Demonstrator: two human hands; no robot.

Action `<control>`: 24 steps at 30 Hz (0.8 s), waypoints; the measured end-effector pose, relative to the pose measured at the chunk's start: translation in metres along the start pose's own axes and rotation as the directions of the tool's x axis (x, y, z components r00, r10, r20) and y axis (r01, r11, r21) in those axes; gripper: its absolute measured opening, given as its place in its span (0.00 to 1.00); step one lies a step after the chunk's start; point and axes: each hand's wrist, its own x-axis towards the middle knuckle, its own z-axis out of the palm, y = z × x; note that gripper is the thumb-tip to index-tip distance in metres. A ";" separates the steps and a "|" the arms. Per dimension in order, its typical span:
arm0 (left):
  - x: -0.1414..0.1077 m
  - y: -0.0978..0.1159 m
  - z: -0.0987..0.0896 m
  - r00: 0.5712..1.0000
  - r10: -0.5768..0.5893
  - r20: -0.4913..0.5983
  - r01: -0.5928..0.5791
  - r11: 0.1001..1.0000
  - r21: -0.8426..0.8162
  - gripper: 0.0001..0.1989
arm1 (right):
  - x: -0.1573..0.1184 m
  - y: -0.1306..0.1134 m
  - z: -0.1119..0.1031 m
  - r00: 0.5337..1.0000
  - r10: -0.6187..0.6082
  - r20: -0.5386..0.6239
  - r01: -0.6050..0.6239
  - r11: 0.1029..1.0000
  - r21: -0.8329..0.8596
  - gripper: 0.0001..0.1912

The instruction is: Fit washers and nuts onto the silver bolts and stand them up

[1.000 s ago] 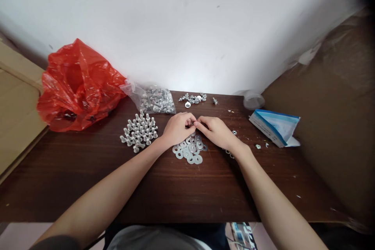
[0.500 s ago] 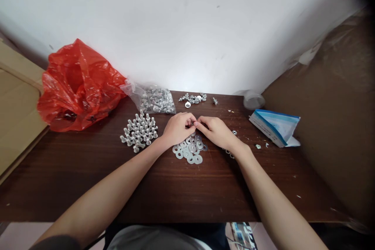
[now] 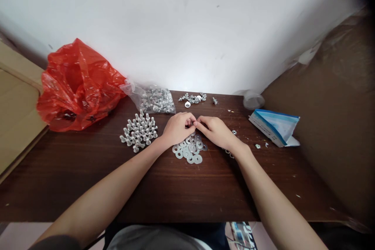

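Note:
My left hand (image 3: 179,128) and my right hand (image 3: 216,131) meet at the fingertips above the top of a pile of flat washers (image 3: 191,149). Both hands are closed in a pinch around a small dark metal piece, mostly hidden by the fingers. Left of my left hand, many silver bolts (image 3: 142,131) stand on their heads in a group. Some small nuts or rings (image 3: 231,155) lie partly hidden under my right wrist. Behind the hands is a cluster of bolts fitted with washers (image 3: 193,99).
A clear bag of hardware (image 3: 158,99) lies at the back, beside a red plastic bag (image 3: 82,86). On the right are a blue and white packet (image 3: 275,127) and a clear plastic cup (image 3: 253,100). Cardboard (image 3: 17,105) borders the dark table (image 3: 175,195) at left.

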 end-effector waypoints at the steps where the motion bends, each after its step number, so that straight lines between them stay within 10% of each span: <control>1: 0.000 0.000 0.000 1.000 0.001 -0.001 -0.001 1.000 0.001 0.04 | 0.000 0.000 0.000 1.000 -0.002 0.000 0.002 1.000 0.001 0.17; 24: 0.000 -0.001 0.003 0.999 0.000 -0.042 -0.002 0.999 -0.041 0.04 | 0.000 -0.005 0.001 0.995 0.091 -0.048 -0.090 0.996 0.025 0.18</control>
